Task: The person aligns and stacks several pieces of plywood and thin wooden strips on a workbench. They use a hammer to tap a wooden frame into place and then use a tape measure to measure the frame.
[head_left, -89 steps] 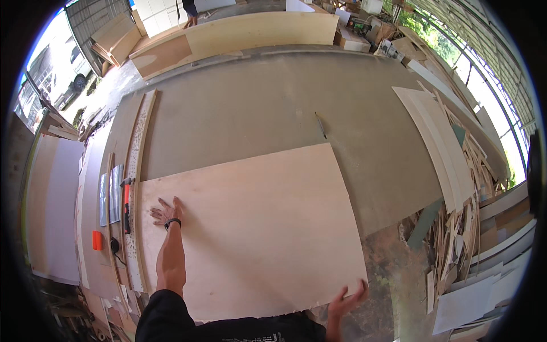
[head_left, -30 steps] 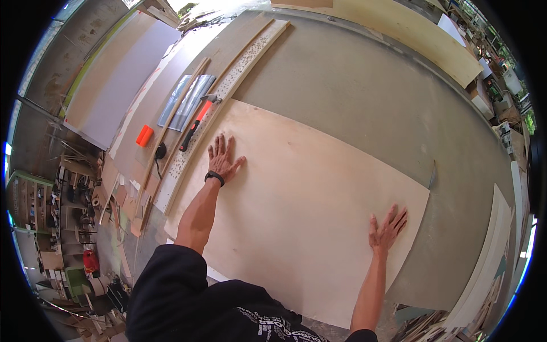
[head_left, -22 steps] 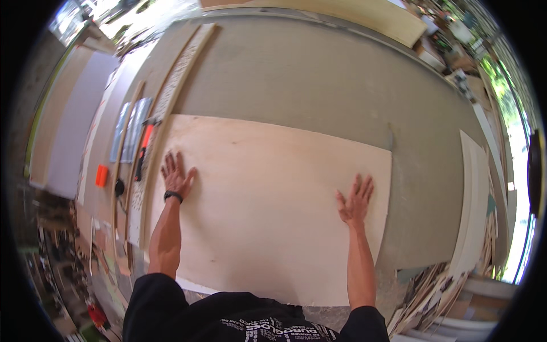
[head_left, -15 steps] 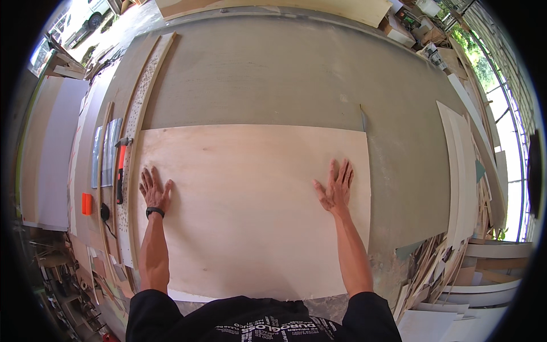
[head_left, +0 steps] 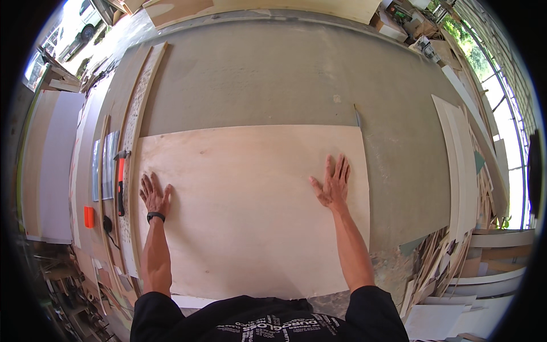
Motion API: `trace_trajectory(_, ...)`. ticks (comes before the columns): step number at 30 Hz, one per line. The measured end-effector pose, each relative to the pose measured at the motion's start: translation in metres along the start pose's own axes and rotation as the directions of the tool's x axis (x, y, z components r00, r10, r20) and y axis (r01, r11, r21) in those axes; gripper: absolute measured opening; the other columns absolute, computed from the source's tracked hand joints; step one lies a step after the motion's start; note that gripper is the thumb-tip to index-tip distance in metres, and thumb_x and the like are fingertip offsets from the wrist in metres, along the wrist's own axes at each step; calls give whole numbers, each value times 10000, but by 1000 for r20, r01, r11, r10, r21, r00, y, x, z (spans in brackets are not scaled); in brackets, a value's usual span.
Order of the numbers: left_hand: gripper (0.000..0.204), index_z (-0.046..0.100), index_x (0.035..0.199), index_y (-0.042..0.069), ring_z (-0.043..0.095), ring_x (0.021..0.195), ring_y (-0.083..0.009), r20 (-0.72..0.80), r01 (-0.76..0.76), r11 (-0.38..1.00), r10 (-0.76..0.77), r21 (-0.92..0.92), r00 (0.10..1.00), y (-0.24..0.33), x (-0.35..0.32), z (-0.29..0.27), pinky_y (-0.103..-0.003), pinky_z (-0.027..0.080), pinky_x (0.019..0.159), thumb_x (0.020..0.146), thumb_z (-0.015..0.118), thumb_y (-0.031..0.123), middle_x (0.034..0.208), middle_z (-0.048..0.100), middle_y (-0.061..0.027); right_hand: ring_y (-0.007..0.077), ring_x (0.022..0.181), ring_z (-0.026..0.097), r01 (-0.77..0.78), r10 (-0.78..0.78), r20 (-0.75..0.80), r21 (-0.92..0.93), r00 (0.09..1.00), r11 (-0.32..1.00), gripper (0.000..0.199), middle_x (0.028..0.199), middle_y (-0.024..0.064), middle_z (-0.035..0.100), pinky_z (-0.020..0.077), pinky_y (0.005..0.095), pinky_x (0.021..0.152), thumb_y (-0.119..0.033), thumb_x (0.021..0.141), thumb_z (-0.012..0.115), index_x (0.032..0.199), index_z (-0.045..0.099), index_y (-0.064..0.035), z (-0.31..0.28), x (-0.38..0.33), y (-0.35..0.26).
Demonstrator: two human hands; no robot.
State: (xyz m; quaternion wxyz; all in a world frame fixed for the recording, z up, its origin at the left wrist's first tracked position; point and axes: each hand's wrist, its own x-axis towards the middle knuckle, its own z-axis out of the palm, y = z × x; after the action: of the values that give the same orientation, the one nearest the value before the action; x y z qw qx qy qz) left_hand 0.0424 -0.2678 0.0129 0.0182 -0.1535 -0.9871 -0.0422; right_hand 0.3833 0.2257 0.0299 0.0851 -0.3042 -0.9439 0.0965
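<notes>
A large pale plywood sheet (head_left: 250,211) lies flat in front of me on a wide grey-brown work surface (head_left: 245,74). My left hand (head_left: 154,194), with a dark band at the wrist, rests palm down near the sheet's left edge, fingers spread. Towards the right edge, my right hand (head_left: 333,181) also lies flat on the wood with its fingers stretched apart. Neither hand grips anything. Left of the sheet, and close to my left hand, a hammer (head_left: 121,182) with a red and black handle lies beside a long speckled strip of board (head_left: 138,102).
At the left are an orange block (head_left: 89,217), a small black item with a cord (head_left: 107,224) and a clear plastic sheet (head_left: 107,165). Long white boards (head_left: 456,165) and a heap of thin wood offcuts (head_left: 436,262) line the right side. Another wooden panel (head_left: 228,8) stands beyond the far edge.
The view has turned slightly, so the surroundings shift and tilt a little. Both hands stay flat on the plywood sheet, spread in about the same places.
</notes>
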Motion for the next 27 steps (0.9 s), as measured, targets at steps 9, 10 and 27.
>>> trace_trajectory(9, 870, 167, 1617, 179, 49, 1553, -337, 19, 12, 1000, -11, -15, 1000, 6, 11, 1, -556, 35, 1223, 944, 470, 640, 1678, 84, -170, 471, 1513, 22, 4, -4, 1, -4, 1000, 1000, 959, 1626, 319, 45, 15, 569, 1228, -650, 917, 511, 1599, 173, -67, 1, 13, 2)
trace_trajectory(10, 871, 168, 1617, 177, 48, 1553, -336, 15, 11, 1000, -11, -15, 1000, 6, 12, 2, -554, 36, 1223, 944, 471, 640, 1679, 85, -169, 465, 1515, 20, -1, 1, 6, -2, 1000, 1000, 957, 1628, 314, 43, 15, 566, 1229, -650, 917, 512, 1599, 177, -67, 0, 14, 1)
trace_trajectory(27, 860, 175, 1611, 149, 49, 1554, -330, -19, 23, 999, -23, 22, 1000, 13, 24, 0, -539, 31, 1227, 955, 456, 630, 1677, 93, -175, 441, 1521, 51, -16, 16, -11, -51, 1000, 999, 922, 1641, 278, 67, 40, 554, 1230, -664, 934, 477, 1604, 182, -103, 7, 30, 2)
